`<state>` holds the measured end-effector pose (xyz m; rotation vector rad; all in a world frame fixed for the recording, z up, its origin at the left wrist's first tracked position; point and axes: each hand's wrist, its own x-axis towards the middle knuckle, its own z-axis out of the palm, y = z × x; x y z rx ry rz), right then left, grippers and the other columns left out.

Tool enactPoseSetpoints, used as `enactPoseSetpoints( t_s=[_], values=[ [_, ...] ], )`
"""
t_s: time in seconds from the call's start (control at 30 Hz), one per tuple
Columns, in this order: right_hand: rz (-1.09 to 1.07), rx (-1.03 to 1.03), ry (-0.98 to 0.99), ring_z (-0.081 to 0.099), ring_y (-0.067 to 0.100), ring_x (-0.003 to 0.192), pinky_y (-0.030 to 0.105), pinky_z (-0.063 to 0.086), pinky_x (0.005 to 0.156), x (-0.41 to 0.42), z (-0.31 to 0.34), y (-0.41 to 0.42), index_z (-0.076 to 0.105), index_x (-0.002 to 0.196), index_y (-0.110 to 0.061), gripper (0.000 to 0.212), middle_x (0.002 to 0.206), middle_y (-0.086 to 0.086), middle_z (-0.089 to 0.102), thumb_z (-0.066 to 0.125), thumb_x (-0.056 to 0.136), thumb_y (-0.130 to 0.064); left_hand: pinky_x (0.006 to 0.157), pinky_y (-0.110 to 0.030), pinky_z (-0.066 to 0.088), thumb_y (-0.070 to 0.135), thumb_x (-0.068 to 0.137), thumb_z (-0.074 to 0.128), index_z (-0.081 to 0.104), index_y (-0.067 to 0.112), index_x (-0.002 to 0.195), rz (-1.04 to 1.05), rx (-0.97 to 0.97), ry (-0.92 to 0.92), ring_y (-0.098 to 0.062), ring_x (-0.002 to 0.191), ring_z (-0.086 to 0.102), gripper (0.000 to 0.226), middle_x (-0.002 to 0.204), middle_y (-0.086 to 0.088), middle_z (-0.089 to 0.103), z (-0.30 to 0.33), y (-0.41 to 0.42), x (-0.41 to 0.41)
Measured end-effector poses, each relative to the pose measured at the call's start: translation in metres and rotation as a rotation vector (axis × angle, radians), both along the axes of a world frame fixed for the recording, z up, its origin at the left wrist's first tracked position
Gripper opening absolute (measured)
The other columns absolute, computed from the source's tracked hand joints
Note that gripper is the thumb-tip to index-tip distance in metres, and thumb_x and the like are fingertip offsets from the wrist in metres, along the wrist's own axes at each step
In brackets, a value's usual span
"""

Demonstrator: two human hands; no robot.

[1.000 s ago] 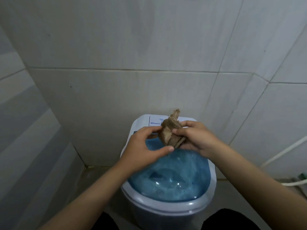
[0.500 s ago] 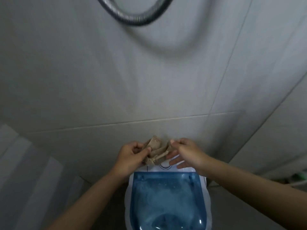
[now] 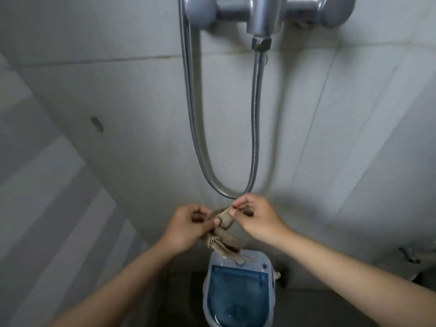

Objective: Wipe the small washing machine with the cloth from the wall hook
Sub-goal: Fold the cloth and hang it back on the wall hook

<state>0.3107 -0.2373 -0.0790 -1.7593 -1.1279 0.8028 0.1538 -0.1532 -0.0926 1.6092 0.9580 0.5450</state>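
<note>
both hands hold the cloth (image 3: pixel 224 234) up in front of the tiled wall (image 3: pixel 118 90), above the small washing machine (image 3: pixel 238 291) that stands on the floor below. the left hand (image 3: pixel 186 226) is clenched on the bunched middle of the cloth, thumb pressing it against the curled fingers (image 3: pixel 200 214). the right hand (image 3: pixel 256 219) pinches one top corner or edge between thumb and forefinger, its other fingers curled loosely. the rest of the cloth hangs in a frayed wad below the left hand, its lowest threads in line with the white control panel at the back of the washing machine; whether they touch it cannot be told from here. the blue see-through lid (image 3: pixel 238 293) is shut. a shower hose (image 3: pixel 253 138) loops down from the tap (image 3: pixel 259 10) just behind the right hand.

the step in hand looks like sorting the cloth out, either opening it into a flat pad or gathering it up. to do it well, the right hand should draw its corner away from the left so the folds open, while the left eases its squeeze enough to let fabric slide but not drop. the frayed edge is best tucked inward so loose threads do not snag on the lid hinge or the knob. the hands should keep forward of the hose loop so the cloth does not catch on it. a pad that sits flat under the palm would cover the lid in fewer strokes.
</note>
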Motion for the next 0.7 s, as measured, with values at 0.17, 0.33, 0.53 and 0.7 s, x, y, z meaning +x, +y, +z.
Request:
enactPoseSetpoints(
  t_s=[0.17,0.33,0.53,0.7],
  values=[
    [-0.093,0.071,0.098,0.064,0.021,0.094,0.03,0.052,0.084,-0.012,0.073,-0.006,0.056,0.096,-0.013,0.027,0.101,0.007,0.064,0.074,0.077,-0.02,0.051,-0.015,0.048,-0.004,0.072,0.075,0.065,0.006,0.074,0.064,0.074,-0.163,-0.003,0.049,0.058,0.014,0.064,-0.006,0.066,0.075,-0.005,-0.01],
    [-0.02,-0.1,0.726,0.068,0.023,0.08,0.032,0.054,0.079,-0.026,0.117,0.003,0.063,0.099,-0.006,0.027,0.091,0.013,0.07,0.066,0.084,-0.029,0.055,-0.013,0.048,-0.008,0.068,0.076,0.065,0.006,0.072,0.054,0.194,-0.254,-0.002,0.053,0.058,0.018,0.063,-0.002,0.066,0.11,-0.009,-0.019],
    [0.063,0.068,0.813,0.068,0.017,0.077,0.027,0.059,0.064,-0.04,0.123,0.024,0.057,0.106,-0.007,0.025,0.095,0.011,0.068,0.06,0.084,0.005,0.044,-0.011,0.04,-0.008,0.078,0.067,0.061,0.006,0.074,0.183,0.165,-0.342,0.0,0.046,0.053,0.017,0.056,0.004,0.063,0.125,0.007,-0.05],
    [0.113,0.1,0.645,0.07,0.011,0.062,0.023,0.058,0.053,-0.051,0.128,0.046,0.06,0.102,-0.011,0.028,0.089,0.013,0.067,0.06,0.083,0.01,0.047,-0.016,0.043,-0.008,0.088,0.052,0.056,0.017,0.103,0.269,0.1,-0.22,-0.008,0.059,0.057,0.03,0.086,-0.007,0.065,0.128,0.029,-0.08]
  ],
)
